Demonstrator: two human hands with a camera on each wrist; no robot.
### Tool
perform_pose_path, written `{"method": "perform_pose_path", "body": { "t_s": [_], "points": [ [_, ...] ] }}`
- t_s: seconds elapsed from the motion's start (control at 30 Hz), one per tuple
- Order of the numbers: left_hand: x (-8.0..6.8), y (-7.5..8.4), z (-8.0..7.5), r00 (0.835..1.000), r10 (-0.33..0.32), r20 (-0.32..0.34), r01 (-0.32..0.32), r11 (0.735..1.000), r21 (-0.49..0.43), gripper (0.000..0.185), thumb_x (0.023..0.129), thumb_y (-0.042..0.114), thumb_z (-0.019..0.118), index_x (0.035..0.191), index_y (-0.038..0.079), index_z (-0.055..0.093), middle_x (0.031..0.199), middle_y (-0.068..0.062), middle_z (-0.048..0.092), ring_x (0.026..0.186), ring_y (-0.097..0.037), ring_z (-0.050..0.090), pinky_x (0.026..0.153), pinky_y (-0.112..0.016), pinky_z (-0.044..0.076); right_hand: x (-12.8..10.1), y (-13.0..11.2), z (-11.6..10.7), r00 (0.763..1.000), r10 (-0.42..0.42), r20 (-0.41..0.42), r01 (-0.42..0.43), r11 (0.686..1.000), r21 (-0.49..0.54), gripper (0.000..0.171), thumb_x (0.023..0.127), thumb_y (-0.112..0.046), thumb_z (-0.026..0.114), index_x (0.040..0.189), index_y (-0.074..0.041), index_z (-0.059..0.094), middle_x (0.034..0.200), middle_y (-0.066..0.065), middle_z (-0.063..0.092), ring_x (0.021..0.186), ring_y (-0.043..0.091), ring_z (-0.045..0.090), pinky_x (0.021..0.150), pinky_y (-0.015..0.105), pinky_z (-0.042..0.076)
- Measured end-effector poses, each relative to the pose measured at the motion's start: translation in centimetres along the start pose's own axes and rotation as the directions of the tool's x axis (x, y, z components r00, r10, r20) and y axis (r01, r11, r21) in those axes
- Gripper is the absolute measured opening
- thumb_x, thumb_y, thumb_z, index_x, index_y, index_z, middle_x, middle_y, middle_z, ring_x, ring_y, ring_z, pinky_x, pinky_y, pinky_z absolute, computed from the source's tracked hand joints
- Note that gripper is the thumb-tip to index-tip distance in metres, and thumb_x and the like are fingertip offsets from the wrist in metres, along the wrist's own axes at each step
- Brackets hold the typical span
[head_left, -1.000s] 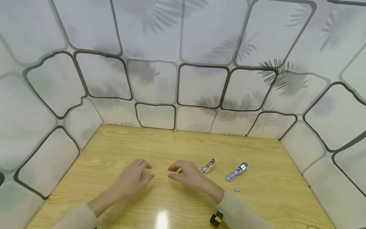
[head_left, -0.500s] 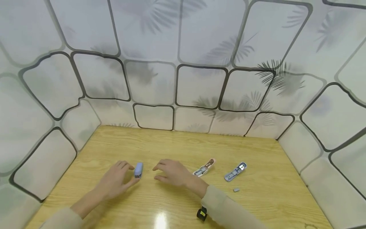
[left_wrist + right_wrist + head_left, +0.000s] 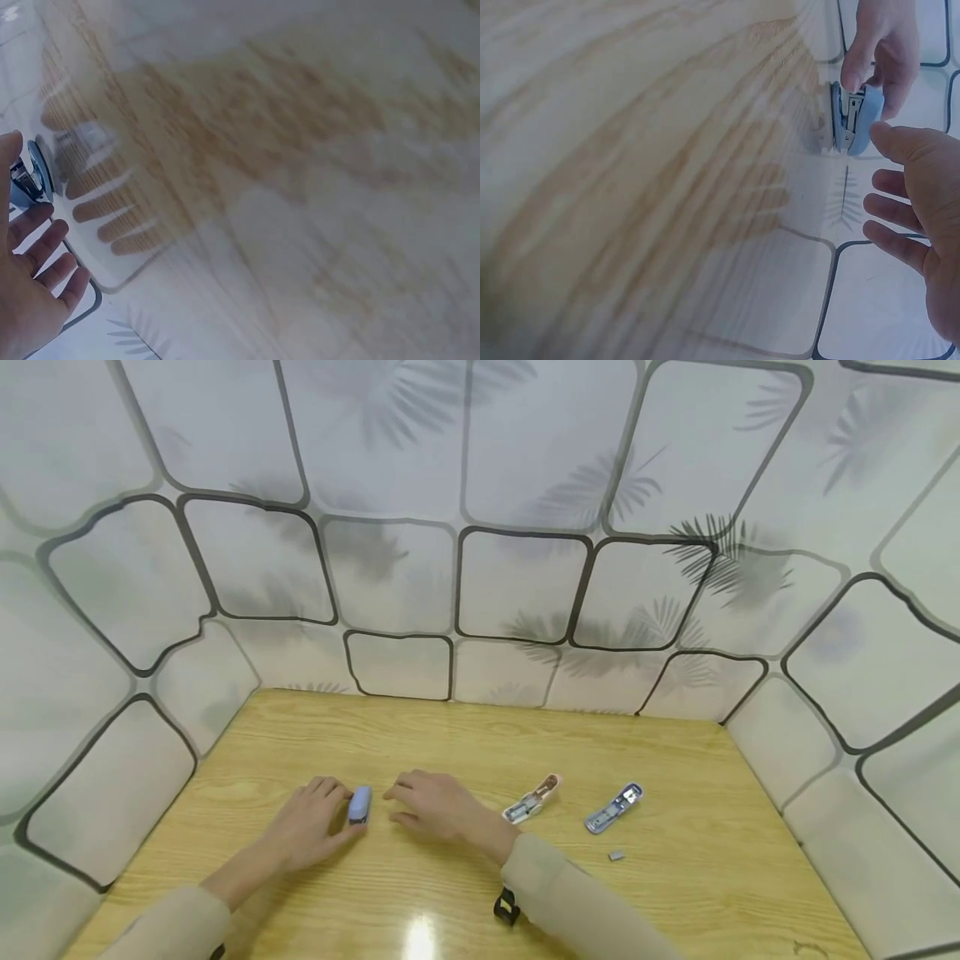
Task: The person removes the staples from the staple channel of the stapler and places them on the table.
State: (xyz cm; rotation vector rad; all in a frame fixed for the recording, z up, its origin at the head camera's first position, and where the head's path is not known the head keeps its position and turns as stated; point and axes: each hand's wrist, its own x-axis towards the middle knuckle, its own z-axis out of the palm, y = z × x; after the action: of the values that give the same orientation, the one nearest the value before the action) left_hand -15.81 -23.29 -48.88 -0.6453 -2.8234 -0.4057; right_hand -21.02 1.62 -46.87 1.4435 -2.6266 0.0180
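Note:
A small blue stapler (image 3: 360, 804) stands on the wooden table between the two hands. My left hand (image 3: 307, 822) is at its left side, thumb at the near end and forefinger by the far part, holding it lightly. In the left wrist view, the other fingers of the left hand (image 3: 34, 277) spread loosely below the stapler (image 3: 30, 176). My right hand (image 3: 435, 806) hovers close to the stapler's right, fingers loosely bent and holding nothing. In the right wrist view, its forefinger overlaps the edge of the stapler (image 3: 859, 120), whose metal inside shows.
Right of the right hand lie a pink-and-white stapler (image 3: 532, 799) and a darker blue stapler (image 3: 614, 808), both showing metal insides. Nearer the front is a small grey strip of staples (image 3: 616, 855). Patterned panels (image 3: 525, 585) wall the glossy table (image 3: 450, 735) at the back and sides.
My left hand has drawn back leftward from over the blue stapler, uncovering it, and its thumb and forefinger are now at it. My right hand has moved left, closer to the stapler.

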Motion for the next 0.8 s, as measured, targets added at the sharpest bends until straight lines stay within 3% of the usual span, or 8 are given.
{"method": "perform_pose_path", "body": {
  "t_s": [0.4, 0.8],
  "points": [
    [0.3, 0.1, 0.5, 0.999, 0.044, -0.017, -0.044, 0.999, -0.017, 0.032, 0.091, 0.034, 0.083, 0.107, 0.008, 0.073, 0.111, -0.006, 0.07, 0.107, -0.027, 0.065, 0.087, -0.05, 0.059, 1.6, 0.1, 0.7, 0.999, -0.007, 0.039, 0.009, 0.999, -0.041, 0.038, 0.107, -0.041, 0.06, 0.142, -0.026, 0.063, 0.131, -0.006, 0.069, 0.113, 0.008, 0.068, 0.09, 0.018, 0.057],
    [0.9, 0.9, 0.8, 0.995, 0.096, -0.004, -0.096, 0.995, -0.027, 0.023, 0.093, 0.033, 0.081, 0.105, 0.014, 0.074, 0.109, -0.003, 0.069, 0.109, -0.029, 0.066, 0.092, -0.053, 0.059, 1.8, -0.1, 0.9, 0.999, -0.047, 0.022, 0.048, 0.998, -0.046, 0.034, 0.106, -0.041, 0.062, 0.136, -0.025, 0.066, 0.131, -0.007, 0.069, 0.113, 0.007, 0.068, 0.089, 0.016, 0.056]
  ]
}}
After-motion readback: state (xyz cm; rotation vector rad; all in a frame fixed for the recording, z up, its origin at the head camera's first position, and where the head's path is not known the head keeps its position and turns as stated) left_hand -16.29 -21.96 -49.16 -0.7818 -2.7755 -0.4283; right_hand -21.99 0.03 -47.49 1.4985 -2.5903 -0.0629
